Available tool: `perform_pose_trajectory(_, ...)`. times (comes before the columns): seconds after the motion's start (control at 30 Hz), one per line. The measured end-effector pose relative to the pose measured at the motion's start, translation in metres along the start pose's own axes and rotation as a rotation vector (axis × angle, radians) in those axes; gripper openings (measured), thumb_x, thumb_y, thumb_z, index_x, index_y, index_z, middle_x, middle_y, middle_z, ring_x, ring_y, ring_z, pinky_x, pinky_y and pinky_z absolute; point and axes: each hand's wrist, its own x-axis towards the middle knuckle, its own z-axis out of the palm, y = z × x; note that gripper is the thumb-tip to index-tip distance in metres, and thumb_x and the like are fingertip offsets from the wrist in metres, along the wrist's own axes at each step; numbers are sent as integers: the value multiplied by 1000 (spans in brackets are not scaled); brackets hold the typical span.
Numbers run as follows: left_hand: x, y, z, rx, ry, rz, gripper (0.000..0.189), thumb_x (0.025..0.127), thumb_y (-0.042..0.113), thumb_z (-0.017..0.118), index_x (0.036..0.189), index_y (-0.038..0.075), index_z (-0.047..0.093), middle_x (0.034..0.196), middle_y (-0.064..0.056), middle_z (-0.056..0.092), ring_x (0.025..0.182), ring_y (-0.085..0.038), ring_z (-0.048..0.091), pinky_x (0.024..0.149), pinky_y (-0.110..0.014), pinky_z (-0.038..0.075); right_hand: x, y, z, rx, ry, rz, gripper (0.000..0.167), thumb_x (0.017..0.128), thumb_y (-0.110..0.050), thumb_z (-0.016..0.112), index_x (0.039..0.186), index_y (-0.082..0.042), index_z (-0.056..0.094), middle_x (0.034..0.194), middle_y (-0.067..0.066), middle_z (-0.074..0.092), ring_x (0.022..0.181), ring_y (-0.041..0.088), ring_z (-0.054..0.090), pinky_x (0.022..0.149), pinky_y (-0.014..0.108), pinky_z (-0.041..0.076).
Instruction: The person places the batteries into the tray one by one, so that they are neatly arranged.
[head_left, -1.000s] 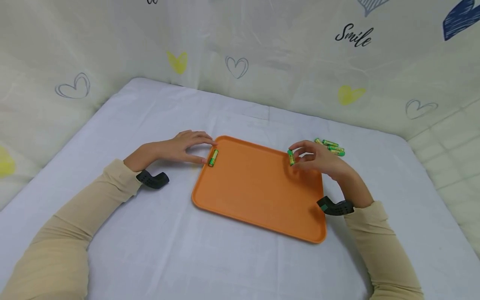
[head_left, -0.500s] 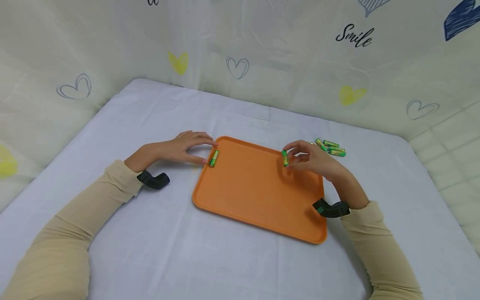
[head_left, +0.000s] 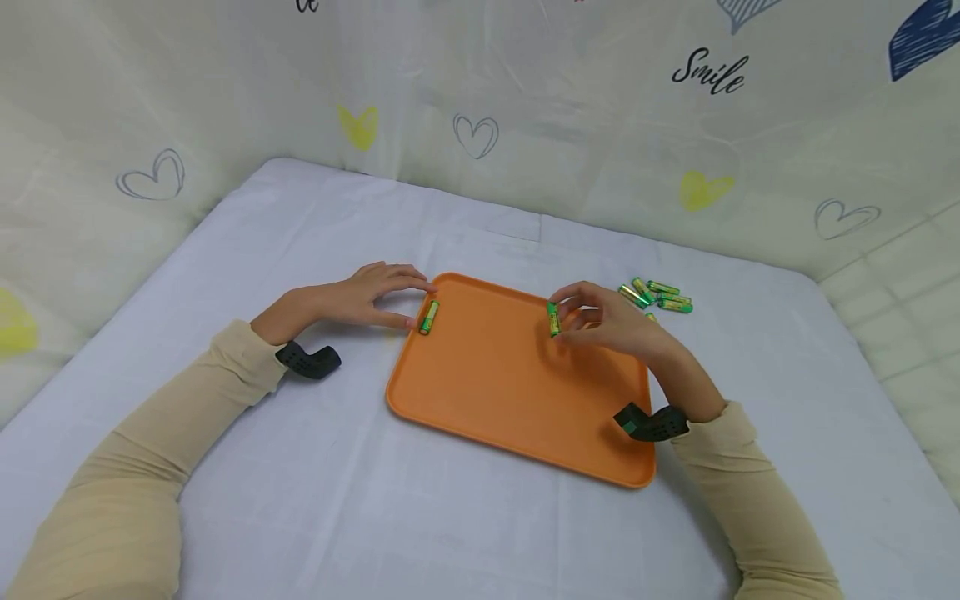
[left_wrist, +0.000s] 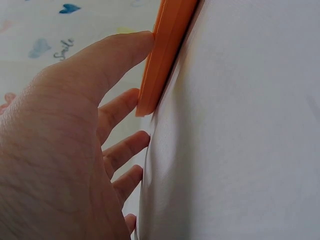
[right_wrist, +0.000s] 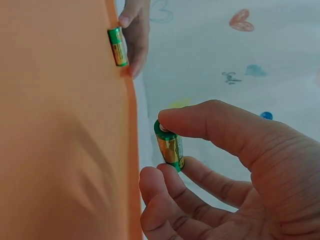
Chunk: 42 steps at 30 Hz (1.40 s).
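My right hand (head_left: 611, 321) pinches a green and gold battery (head_left: 553, 319) by its two ends, thumb against one end and fingertips against the other. It is held above the orange tray (head_left: 517, 392), over the far right half. In the right wrist view the pinched battery (right_wrist: 170, 146) shows plainly between thumb and fingers. A second battery (head_left: 429, 317) lies on the tray near its left rim. My left hand (head_left: 360, 296) touches that left rim with extended fingers. The left wrist view shows the thumb and one fingertip against the tray's edge (left_wrist: 165, 55).
Several more green batteries (head_left: 660, 293) lie in a loose group on the white cloth beyond the tray's right corner, one partly hidden behind my right hand. White cloth (head_left: 450, 517) covers the table. A printed curtain (head_left: 525, 100) hangs at the back.
My right hand has moved left over the tray with the pinched battery, uncovering more of the batteries behind it. The left hand and the battery on the tray have stayed in place.
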Motion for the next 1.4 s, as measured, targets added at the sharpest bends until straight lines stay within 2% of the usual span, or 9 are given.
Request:
perform_pose_trajectory(0.33,-3,3,0,-9,8,12,61,91,41,66,145,20,46,147,-8,40,144,-31,22,114,-57,7,9,-12,12,18,-12,-21,48,86,-4,72,129,-1,50,108,17,51,85,22,61,77,27,52)
perform_pose_trajectory(0.83,-3,0,1,2,10,15,63,92,43,65,146,19,44,147,-9,39,143,-31,23,114,-56,7,25,-22,36,27,-18,-17,48,85,-4,73,127,0,50,109,19,53,86,25,60,77,27,51)
perform_pose_trajectory(1.17,-2,-2,1,10,6,-2,64,92,47,64,147,22,44,148,-7,38,144,-29,22,116,-55,5,32,-30,59,50,-44,19,46,85,-16,76,124,-6,53,107,13,56,93,28,59,79,33,50)
perform_pose_trajectory(1.4,0,-1,0,7,6,21,63,92,47,64,146,22,44,148,-6,38,143,-28,22,115,-56,5,40,-31,71,71,-26,22,48,85,-12,76,126,-4,51,106,15,56,86,25,61,72,30,52)
